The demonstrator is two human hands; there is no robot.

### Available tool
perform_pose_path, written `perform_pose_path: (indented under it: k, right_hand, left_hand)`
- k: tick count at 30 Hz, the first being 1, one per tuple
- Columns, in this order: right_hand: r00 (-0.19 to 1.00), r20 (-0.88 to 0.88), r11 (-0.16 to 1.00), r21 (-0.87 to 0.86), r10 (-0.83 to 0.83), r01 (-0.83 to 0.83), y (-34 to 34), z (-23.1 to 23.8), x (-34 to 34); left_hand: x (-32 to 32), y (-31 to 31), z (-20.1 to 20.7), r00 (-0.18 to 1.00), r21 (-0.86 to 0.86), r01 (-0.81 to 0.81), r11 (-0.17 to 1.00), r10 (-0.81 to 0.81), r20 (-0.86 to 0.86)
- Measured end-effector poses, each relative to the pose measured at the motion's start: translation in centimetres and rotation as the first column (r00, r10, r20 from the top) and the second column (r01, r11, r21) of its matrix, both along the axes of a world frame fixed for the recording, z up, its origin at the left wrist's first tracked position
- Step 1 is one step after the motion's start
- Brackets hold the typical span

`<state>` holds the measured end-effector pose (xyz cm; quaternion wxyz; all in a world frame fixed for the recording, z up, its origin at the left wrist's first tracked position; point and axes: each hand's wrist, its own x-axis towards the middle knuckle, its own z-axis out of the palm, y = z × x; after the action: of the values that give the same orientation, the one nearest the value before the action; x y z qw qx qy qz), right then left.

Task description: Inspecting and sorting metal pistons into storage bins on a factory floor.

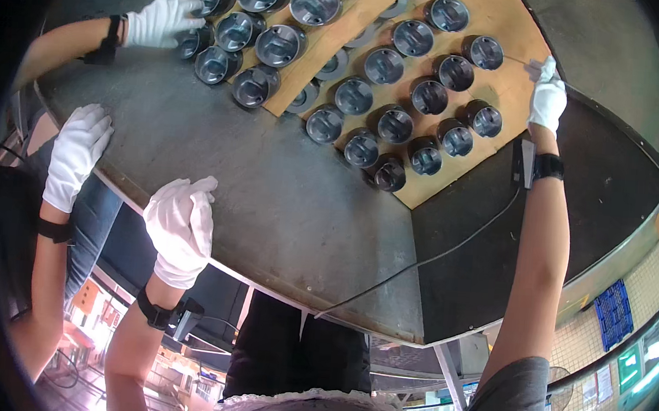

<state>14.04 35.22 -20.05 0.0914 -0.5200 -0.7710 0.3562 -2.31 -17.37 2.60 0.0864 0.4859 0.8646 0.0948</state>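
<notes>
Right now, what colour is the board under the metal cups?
Light brown, like plywood; the head view shows it under the grey metal cups.

A factory workshop: rows of grey metal cylindrical parts on cardboard sheets cover a worn steel surface, worked by white-gloved people.
</notes>
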Motion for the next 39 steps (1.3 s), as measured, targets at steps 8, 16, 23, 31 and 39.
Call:
perform_pose_path:
  k: [8,16,23,31,39]
  right_hand:
    - [0.982,0.126,0.990,0.019,0.139,-0.142,0.2,-3.5,2.4]
    - [0.964,0.234,0.923,0.328,0.129,-0.203,1.4,-3.1,-1.2]
    - [0.895,0.440,0.932,0.290,0.071,-0.216,2.3,-6.3,-3.4]
    - [0.945,0.314,0.926,0.322,0.092,-0.197,1.6,-5.6,-3.9]
    - [0.980,0.173,0.967,0.215,0.102,-0.138,-2.6,1.7,-2.4]
  left_hand:
    - [0.0,0.5,0.3,0.982,-0.015,-0.134,0.991,0.135,0.133]
    - [0.1,0.3,0.2,0.986,-0.030,-0.117,0.993,0.120,0.116]
    - [0.2,0.7,0.5,0.968,-0.074,-0.149,0.986,0.161,0.190]
    - [0.3,0.6,0.7,0.977,-0.077,-0.148,0.986,0.158,0.143]
    - [0.3,0.3,0.8,0.976,-0.027,-0.169,0.985,0.171,0.137]
